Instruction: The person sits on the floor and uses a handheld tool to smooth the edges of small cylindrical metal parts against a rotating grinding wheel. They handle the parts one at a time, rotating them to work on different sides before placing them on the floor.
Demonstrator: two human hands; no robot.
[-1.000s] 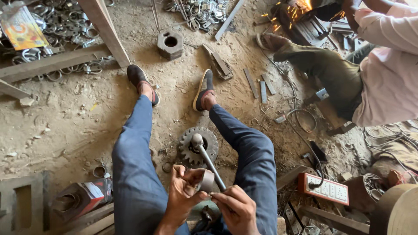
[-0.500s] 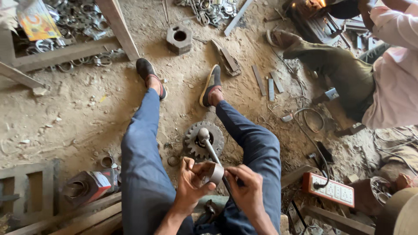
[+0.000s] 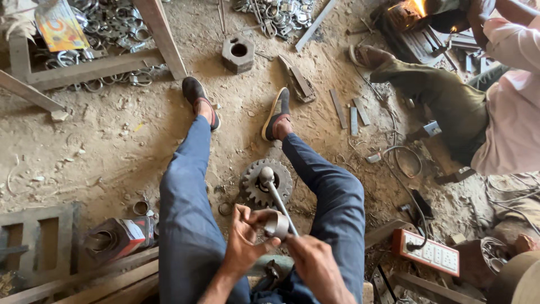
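At the lower centre of the frame, we clasp a short metal ring in our curled left hand, while our right hand grips a hammer whose head rests on the toothed gear between our knees.

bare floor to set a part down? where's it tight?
Free: dirt left of the left leg, below the wood frame. Crowded: between the legs, where the gear lies; the right side, with cable, socket board and co-worker.
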